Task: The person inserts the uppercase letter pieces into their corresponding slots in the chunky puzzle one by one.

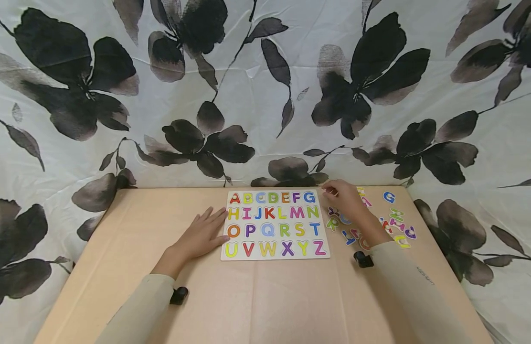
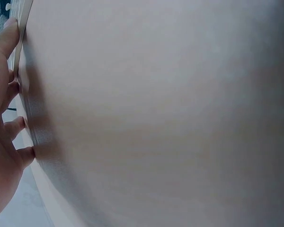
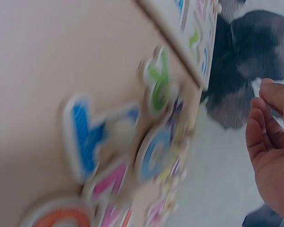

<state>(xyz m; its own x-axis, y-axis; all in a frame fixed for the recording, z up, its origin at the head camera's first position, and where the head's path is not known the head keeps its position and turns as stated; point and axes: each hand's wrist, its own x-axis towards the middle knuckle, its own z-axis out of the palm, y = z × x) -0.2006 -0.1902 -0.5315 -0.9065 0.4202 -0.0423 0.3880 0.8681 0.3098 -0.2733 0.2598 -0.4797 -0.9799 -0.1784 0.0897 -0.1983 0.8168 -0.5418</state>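
Observation:
A white alphabet board (image 1: 280, 239) with rows of coloured letters lies on the table. My left hand (image 1: 207, 229) rests at its left edge with the fingers stretched out; in the left wrist view, the left hand (image 2: 4, 118) has its thumb against the board's side. Above the table near the board's top right corner is my right hand (image 1: 345, 198), its fingers loosely bent. In the right wrist view nothing shows in the right hand (image 3: 274, 137), whose thumb and fingertips are close together. Nearby lie loose letter pieces, among them a blue T (image 1: 348, 238) and a green R (image 1: 333, 223).
More loose letters lie to the right, including a blue G (image 1: 389, 197) and a yellow U (image 1: 401, 241); some overlap. My right forearm hides part of this group. Behind the tan table (image 1: 265, 301) hangs a white cloth with dark flowers (image 1: 274, 95).

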